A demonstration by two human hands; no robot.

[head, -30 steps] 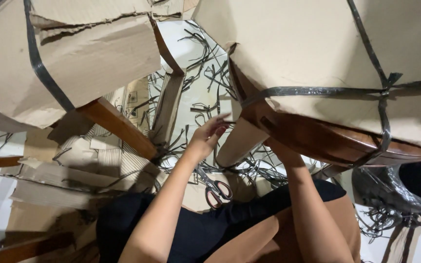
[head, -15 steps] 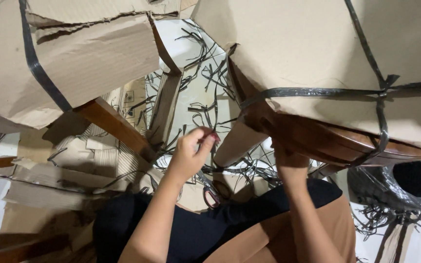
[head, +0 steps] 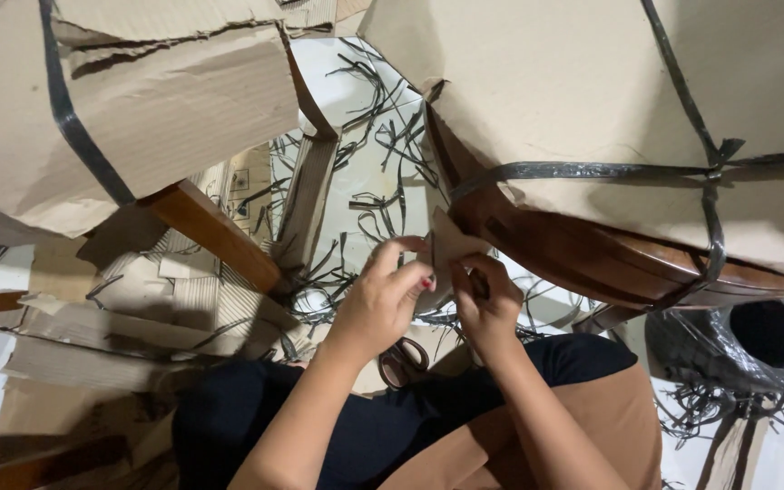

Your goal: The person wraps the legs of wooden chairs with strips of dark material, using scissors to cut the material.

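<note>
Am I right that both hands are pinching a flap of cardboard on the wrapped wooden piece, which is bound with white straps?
Not quite: the head view shows the straps are black. The left hand and right hand do pinch the cardboard flap on the wrapped wooden piece.

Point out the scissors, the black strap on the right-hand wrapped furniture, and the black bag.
scissors [head: 403,360]: head view, on a handle loop.
black strap [head: 583,170]: head view, on its horizontal run.
black bag [head: 682,349]: head view, on its left side.

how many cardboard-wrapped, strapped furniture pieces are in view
2: one cardboard-wrapped piece at upper left, another wrapped piece at upper right above both hands. More may lie outside the frame.
</note>
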